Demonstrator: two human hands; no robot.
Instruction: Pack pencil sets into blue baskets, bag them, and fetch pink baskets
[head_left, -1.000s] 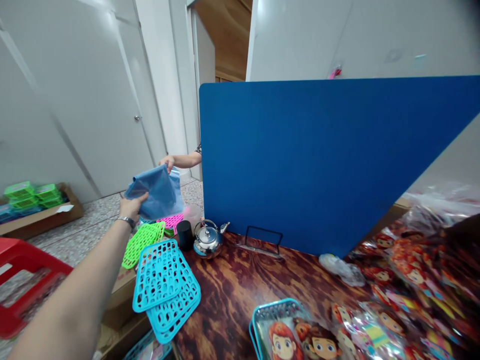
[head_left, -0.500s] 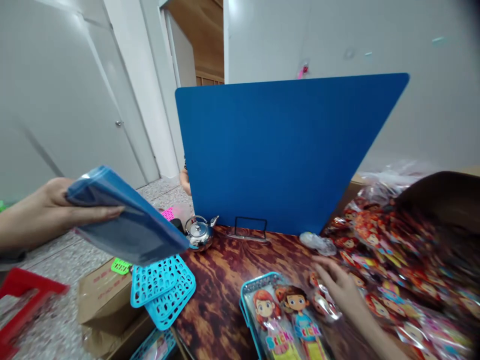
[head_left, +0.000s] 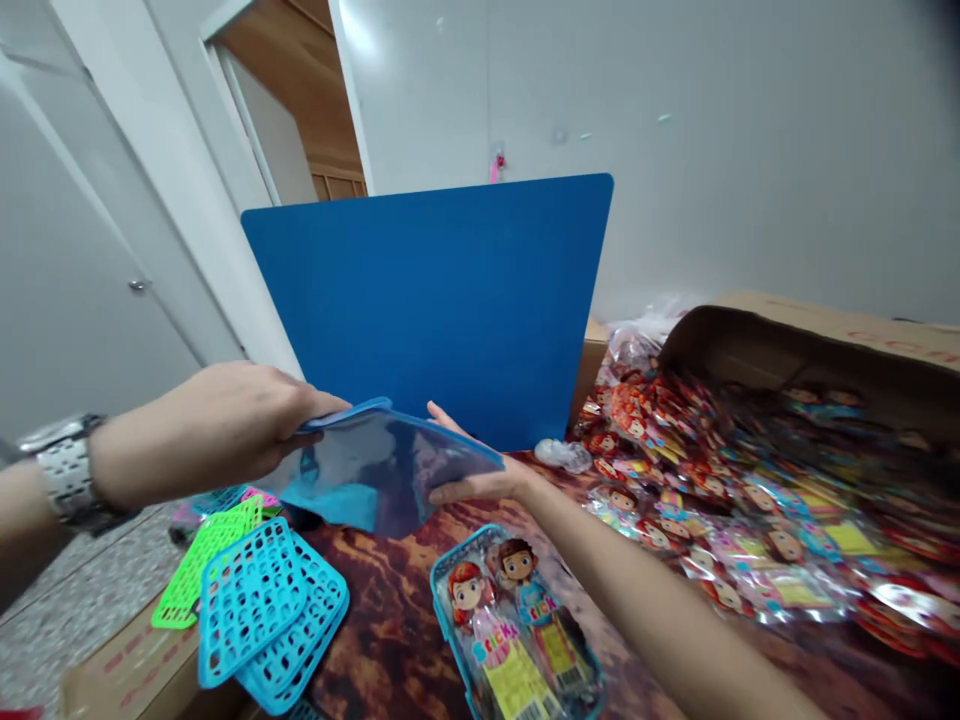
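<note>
My left hand [head_left: 247, 425], with a metal watch on its wrist, is closed on the left end of a clear plastic sheet with a blue edge [head_left: 397, 465]. My right hand [head_left: 476, 470] grips the sheet's right end, thumb in front and fingers behind. The sheet is held above the table; whether it is one layer or several I cannot tell. Below my right forearm lies a small blue basket [head_left: 450, 625] holding two character packets marked "Stick" [head_left: 506, 635].
Character packets [head_left: 697, 510] spill from a cardboard box [head_left: 757, 330] on the right. A blue board [head_left: 442, 310] stands behind the brown patterned table [head_left: 375, 620]. Left are blue perforated panels [head_left: 259, 600], a green one [head_left: 202, 565] and a carton [head_left: 135, 660]. Crumpled clear plastic [head_left: 562, 455] lies by the board.
The view has turned right. My left hand has brought the blue-edged sheet over the table, and my right hand, empty near the packets before, now grips its other end.
</note>
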